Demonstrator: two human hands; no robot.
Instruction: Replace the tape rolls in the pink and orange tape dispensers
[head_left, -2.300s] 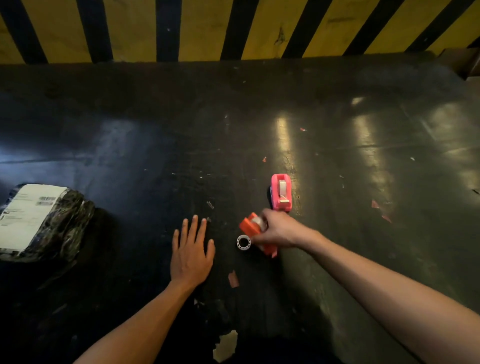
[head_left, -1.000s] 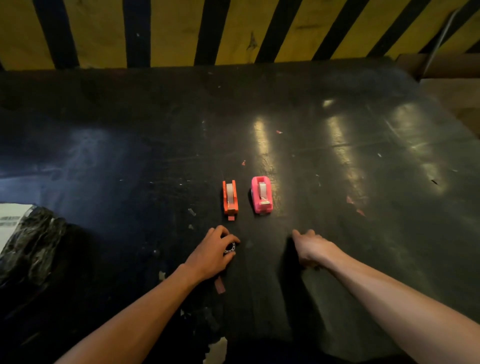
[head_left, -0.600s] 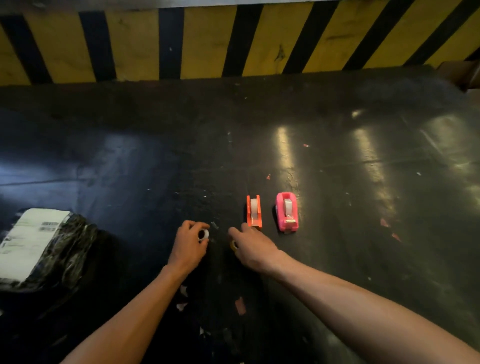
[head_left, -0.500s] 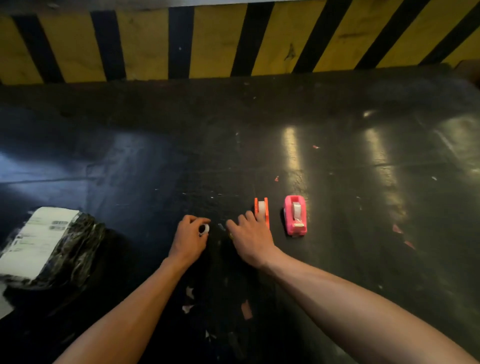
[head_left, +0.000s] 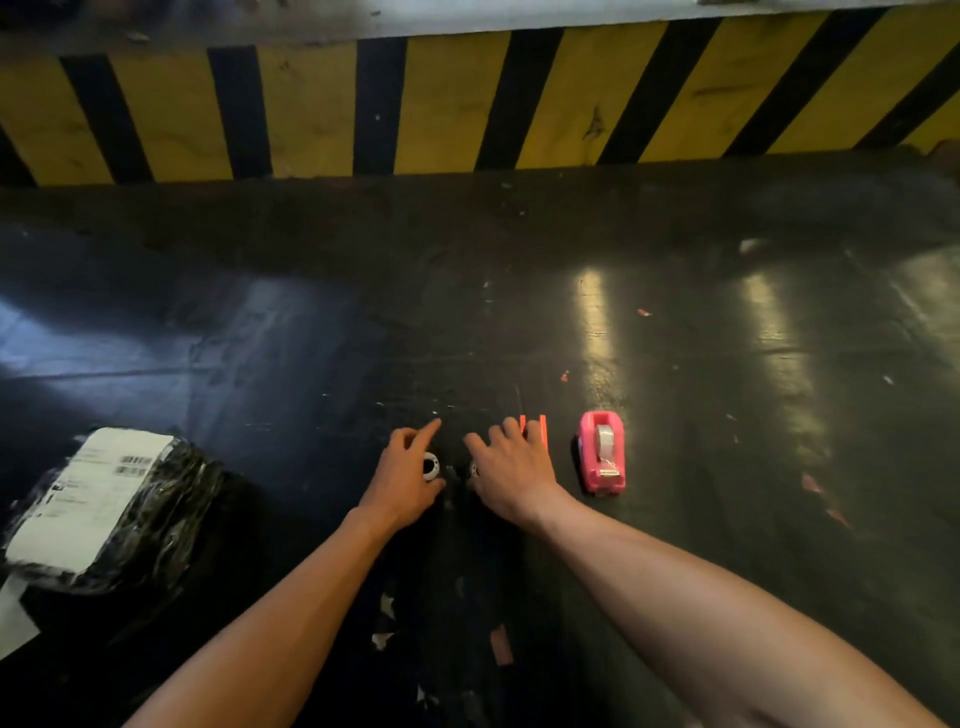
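Note:
The pink tape dispenser (head_left: 601, 451) stands upright on the dark floor with a tape roll in it. Left of it, the orange tape dispenser (head_left: 540, 427) is mostly hidden behind my right hand (head_left: 511, 473). My left hand (head_left: 405, 475) pinches a small white tape core (head_left: 430, 465) between thumb and fingers, with the index finger stretched forward. My right hand lies palm down with its fingers spread. A second small ring (head_left: 474, 470) peeks out at its thumb; whether the hand grips it is unclear.
A black wrapped parcel with a white shipping label (head_left: 104, 506) lies at the left. A yellow and black striped wall (head_left: 467, 104) bounds the far side. Small scraps of tape and paper (head_left: 501, 644) litter the floor near my forearms.
Both dispensers now stand side by side, where earlier my right hand held the orange one. My left hand picked up the white core. My right hand moved left, beside the left hand.

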